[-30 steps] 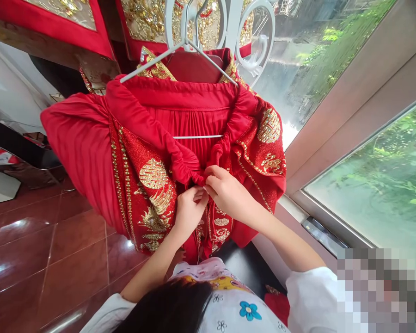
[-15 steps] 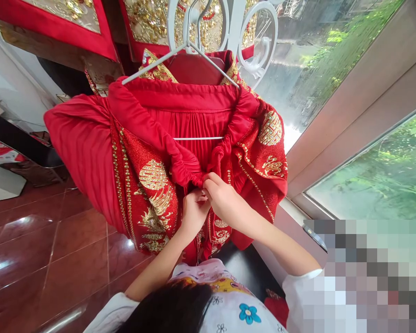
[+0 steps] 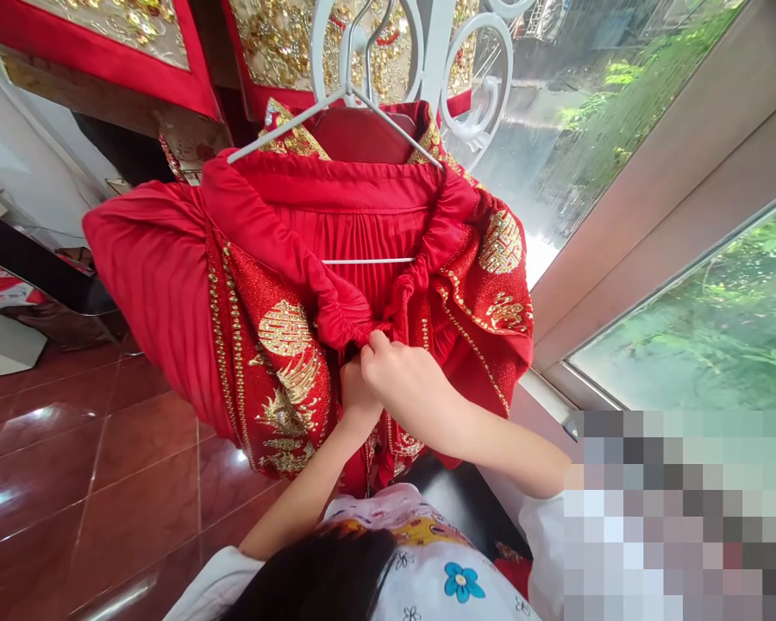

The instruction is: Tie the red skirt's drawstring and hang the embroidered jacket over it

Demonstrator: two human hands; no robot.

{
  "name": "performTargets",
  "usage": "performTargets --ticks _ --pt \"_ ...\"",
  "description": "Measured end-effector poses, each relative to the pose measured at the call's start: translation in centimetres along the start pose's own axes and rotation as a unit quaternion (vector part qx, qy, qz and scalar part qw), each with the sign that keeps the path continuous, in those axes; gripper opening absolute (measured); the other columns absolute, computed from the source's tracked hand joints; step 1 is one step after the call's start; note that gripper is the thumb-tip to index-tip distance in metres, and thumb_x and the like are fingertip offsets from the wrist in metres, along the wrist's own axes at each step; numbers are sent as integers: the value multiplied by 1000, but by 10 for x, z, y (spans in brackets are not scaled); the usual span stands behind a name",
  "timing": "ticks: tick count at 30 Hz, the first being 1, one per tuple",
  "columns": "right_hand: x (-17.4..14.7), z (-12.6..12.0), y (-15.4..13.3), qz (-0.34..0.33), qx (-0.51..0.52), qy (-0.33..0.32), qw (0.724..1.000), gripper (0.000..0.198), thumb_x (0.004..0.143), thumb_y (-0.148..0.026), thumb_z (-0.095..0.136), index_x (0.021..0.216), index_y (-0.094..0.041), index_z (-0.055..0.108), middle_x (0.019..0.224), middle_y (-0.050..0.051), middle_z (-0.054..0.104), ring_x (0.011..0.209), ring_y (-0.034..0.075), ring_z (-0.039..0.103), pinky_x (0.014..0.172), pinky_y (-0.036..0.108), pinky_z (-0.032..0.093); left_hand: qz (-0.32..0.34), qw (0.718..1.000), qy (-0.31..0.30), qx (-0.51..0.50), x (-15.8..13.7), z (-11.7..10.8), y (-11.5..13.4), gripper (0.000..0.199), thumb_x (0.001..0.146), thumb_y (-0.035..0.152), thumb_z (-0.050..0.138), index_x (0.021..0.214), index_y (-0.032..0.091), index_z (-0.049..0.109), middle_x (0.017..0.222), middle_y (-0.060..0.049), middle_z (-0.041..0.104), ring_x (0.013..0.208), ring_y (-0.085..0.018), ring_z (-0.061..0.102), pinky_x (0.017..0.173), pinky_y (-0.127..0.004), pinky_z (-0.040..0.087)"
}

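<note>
The right hand has shifted left and nearer, turning its back upward and crossing over the left hand, whose fingers, seen earlier, are now hidden behind it. More of the knotted red cord shows, its lower part having been covered before.

One gathered waistband, two hanger hooks

Head camera, close above red garment, facing forward-down.

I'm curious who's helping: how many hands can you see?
2: the right hand, at the red garment; the left hand, partly behind the right. The pixelated corner could hide more.
</note>
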State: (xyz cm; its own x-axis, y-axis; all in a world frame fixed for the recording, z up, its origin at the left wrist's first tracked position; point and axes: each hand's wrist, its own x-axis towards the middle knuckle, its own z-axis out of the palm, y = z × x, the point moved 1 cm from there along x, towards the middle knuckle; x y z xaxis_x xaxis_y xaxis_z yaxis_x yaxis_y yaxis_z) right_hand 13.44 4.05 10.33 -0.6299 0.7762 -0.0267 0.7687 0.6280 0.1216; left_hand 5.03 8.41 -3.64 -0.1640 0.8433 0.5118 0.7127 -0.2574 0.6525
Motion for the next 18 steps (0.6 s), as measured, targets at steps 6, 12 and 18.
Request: performTargets --ticks 6,12,18 --pt "-2 -5 -8 -8 -27 -22 999 33 87 2 30 100 -5 59 96 15 54 82 23 62 63 32 53 16 984 -47 171 -3 12 -4 27 90 24 40 92 16 66 85 -9 66 79 -19 62 72 -28 46" --pt "-4 10 3 -30 35 75 996 23 90 -11 36 90 -9 58 81 7 54 67 19 61 53 27 48 9 968 -72 241 2 -19 8 25 78 21 48 57 13 59 57 -8 58 53 -19 55 51 -26 34" --pt "-5 15 1 -49 51 125 990 21 90 -16 39 85 -12 59 77 5 56 58 17 58 46 27 42 4 994 75 84 -3 -45 0 31 67 21 46 39 17 35 37 -3 42 39 -10 35 46 -22 27"
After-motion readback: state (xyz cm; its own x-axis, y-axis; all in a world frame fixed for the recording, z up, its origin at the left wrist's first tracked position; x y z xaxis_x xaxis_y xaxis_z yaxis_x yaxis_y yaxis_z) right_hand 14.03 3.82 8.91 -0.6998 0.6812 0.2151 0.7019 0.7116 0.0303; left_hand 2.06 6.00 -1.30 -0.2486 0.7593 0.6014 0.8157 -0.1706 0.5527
